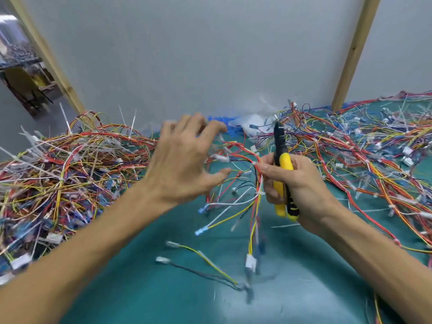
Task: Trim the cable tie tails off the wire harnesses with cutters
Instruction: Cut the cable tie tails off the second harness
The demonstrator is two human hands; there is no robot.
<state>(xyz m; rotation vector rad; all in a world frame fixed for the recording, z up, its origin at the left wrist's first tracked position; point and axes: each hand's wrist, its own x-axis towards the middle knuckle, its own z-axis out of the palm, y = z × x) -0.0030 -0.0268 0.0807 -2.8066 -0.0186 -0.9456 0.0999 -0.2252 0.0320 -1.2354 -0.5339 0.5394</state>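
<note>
Two harness heaps (70, 164), bare mat (140, 288) between; left fingers (196, 122) spread, right fingers (271, 197) round cutters (286, 161).

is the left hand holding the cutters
No, the right hand grips the yellow-handled cutters, while the left hand is spread open and holds nothing.

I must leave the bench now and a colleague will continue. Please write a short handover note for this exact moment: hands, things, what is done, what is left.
The left hand is open, fingers spread, over the held harness, gripping nothing.
The right hand grips the cutters, tips up, and pinches one harness above the green mat.
In the left pile many long tie tails stick up, untrimmed.
In the right pile no long tails show; likely done.
Left to do: the held harness, then the left pile.
</note>
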